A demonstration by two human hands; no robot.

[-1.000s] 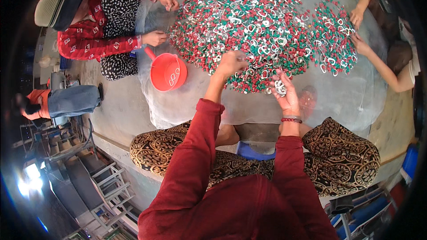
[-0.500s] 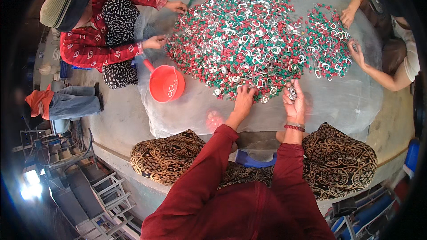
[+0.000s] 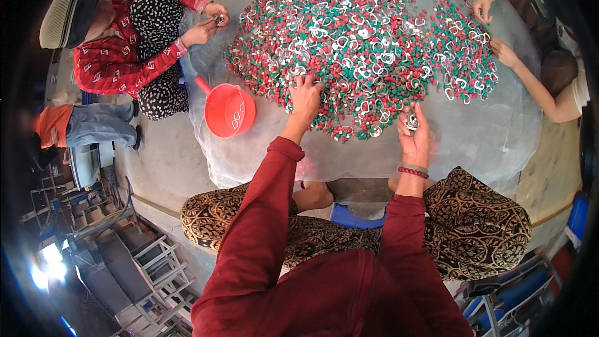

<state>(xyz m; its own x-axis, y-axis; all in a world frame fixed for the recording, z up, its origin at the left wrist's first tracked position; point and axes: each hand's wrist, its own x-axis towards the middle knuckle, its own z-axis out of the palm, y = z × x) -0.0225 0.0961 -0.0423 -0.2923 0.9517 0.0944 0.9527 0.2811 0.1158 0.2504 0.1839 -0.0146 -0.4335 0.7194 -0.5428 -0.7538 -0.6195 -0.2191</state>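
A wide heap of small red and green pieces [image 3: 349, 43], mixed with many white and silvery rings, lies in front of me. My left hand [image 3: 306, 101] rests on the near left slope of the heap, its fingers bent and a little apart among the pieces; nothing shows in them. Just off the heap's near right edge, my right hand [image 3: 414, 136] is turned palm up. Its fingers curl round a few silvery-white rings [image 3: 411, 122]. A red dipper [image 3: 215, 112] with several white rings inside stands to the left of the heap.
Translucent sheeting [image 3: 480, 143] lies under everything. A smaller heap [image 3: 463, 56] sits at the right, with a co-worker's hands [image 3: 504, 52] at its edge. Another co-worker in a red patterned shirt [image 3: 103, 62] sits at the left. A standing person [image 3: 93, 126] is further left.
My left hand has moved left and farther up the heap. My right hand stays by the near right edge with the rings. The left co-worker's hands have come together, away from the heap.
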